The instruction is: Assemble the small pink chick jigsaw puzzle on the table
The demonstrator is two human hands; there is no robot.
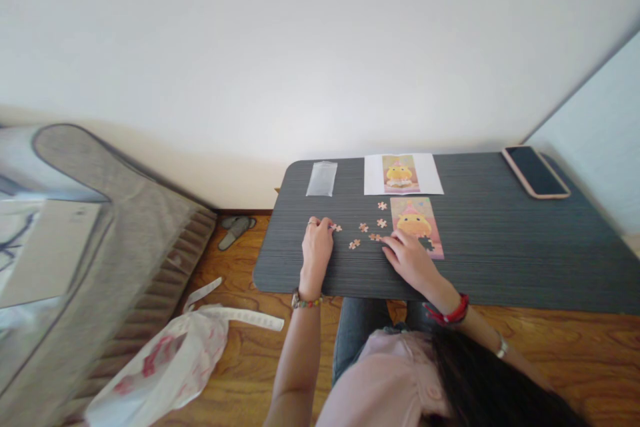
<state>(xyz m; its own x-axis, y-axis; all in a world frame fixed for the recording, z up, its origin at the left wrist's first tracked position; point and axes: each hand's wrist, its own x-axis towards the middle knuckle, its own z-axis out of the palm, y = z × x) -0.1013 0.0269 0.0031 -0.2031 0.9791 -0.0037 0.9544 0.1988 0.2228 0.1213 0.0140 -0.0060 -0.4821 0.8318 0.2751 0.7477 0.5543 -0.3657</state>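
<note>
A small jigsaw puzzle (417, 225) with a yellow duck picture lies on the dark table (500, 247), a gap showing at its lower edge. Several loose pink pieces (373, 227) are scattered to its left. My left hand (317, 247) rests on the table, fingertips touching a loose piece (336, 228). My right hand (407, 255) lies at the puzzle's lower left corner, fingers on the table beside a piece (375, 237). A printed reference picture (401, 173) of the same duck sits behind the puzzle.
An empty clear plastic bag (322, 178) lies at the table's back left. A phone (535, 171) rests at the back right near the wall. A grey mattress (100, 227), a white cloth bag (165, 360) and slippers (237, 227) are on the wooden floor to the left.
</note>
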